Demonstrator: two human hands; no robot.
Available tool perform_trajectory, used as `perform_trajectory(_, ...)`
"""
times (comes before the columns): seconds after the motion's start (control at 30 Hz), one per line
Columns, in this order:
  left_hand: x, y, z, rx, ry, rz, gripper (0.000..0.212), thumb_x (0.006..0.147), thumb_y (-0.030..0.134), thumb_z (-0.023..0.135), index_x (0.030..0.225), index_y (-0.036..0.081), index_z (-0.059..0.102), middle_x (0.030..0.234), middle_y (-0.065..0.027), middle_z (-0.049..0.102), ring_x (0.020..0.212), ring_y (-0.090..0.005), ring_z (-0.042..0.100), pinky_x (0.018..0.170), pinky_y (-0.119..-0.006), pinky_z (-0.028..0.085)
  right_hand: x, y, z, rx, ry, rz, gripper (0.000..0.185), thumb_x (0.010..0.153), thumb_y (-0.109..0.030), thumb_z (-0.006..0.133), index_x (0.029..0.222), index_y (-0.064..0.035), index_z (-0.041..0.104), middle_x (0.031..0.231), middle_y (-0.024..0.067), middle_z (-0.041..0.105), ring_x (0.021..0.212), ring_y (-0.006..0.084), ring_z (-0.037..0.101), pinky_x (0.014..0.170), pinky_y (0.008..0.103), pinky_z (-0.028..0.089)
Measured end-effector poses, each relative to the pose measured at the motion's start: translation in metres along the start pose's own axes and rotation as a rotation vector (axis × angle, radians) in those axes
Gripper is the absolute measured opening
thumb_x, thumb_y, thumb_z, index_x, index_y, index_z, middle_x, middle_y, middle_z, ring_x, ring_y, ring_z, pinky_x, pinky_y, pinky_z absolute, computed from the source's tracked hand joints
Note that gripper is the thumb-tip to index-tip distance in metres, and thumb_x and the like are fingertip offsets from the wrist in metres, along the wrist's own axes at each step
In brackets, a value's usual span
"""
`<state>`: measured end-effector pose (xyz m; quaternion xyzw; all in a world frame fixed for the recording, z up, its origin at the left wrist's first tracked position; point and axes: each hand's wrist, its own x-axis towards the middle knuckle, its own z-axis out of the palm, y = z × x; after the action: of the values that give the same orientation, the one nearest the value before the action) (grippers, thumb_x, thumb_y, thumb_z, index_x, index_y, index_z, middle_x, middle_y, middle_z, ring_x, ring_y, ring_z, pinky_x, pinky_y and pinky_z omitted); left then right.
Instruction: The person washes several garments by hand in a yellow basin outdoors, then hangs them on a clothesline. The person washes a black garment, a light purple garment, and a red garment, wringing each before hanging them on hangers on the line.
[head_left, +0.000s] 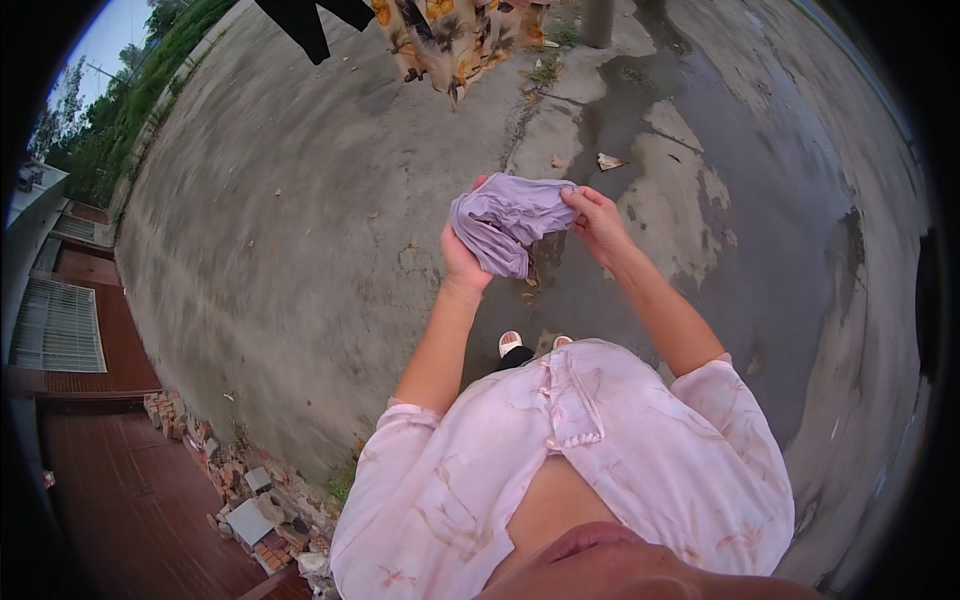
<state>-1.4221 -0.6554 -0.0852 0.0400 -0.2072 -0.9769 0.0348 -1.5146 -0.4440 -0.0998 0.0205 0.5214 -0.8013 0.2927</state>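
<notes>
A crumpled lilac cloth garment (517, 214) is held out in front of my chest, above the concrete. My left hand (463, 255) supports it from below and behind at its left end, with most of the fingers hidden by the fabric. At the other end, my right hand (596, 214) pinches the upper right edge between thumb and fingers. The fabric is bunched and folded, with a dark gap between the folds, so its exact kind cannot be told.
Beyond my hands hang a floral-print cloth (457, 45) and a black garment (307, 26), near a grey post (598, 22). Shallow water (750, 225) wets the concrete ground (300, 225) to the right. Bricks and rubble (259, 502) lie along the building at lower left.
</notes>
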Motion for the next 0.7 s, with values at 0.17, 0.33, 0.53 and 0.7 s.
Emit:
perform_trajectory(0.17,0.017,0.017,-0.057,-0.034,-0.135,-0.251,0.057,0.107,0.041,0.029,0.151,0.010,0.046,0.154,-0.0145,0.049,0.141,-0.0370,0.047,0.117,-0.058,0.037,-0.013,-0.074,0.030,0.069,-0.028,-0.337,0.026,0.098,-0.016,0.069,0.123,-0.0085,0.065,0.105,-0.0003,0.071,0.094,0.0090,0.067,0.081,0.0274,0.056)
perform_trajectory(0.33,0.035,0.024,-0.063,0.250,0.001,-0.265,0.073,0.105,0.062,0.027,0.154,0.009,0.042,0.155,-0.0132,0.047,0.141,-0.0362,0.047,0.116,-0.057,0.038,-0.010,-0.118,0.067,-0.048,-0.064,-0.294,0.033,0.100,-0.014,0.065,0.132,-0.0058,0.064,0.112,0.0033,0.072,0.098,0.0113,0.069,0.086,0.0293,0.057)
perform_trajectory(0.53,0.035,0.044,-0.078,0.466,0.108,-0.435,0.092,0.101,0.076,0.018,0.147,0.002,0.047,0.139,-0.0169,0.061,0.126,-0.0321,0.061,0.110,-0.045,0.048,-0.015,-0.130,0.084,-0.181,0.022,-0.320,0.021,0.101,-0.017,0.065,0.117,-0.0049,0.072,0.106,0.0015,0.072,0.091,0.0096,0.068,0.080,0.0268,0.056)
perform_trajectory(0.7,0.038,0.095,-0.102,0.468,-0.146,-0.295,0.054,0.106,0.045,0.049,0.129,-0.002,0.062,0.127,-0.0164,0.068,0.113,-0.0283,0.068,0.101,-0.042,0.054,-0.005,-0.121,0.067,-0.276,0.111,-0.406,0.023,0.101,-0.020,0.065,0.118,-0.0071,0.072,0.105,0.0007,0.071,0.092,0.0086,0.066,0.082,0.0240,0.053)
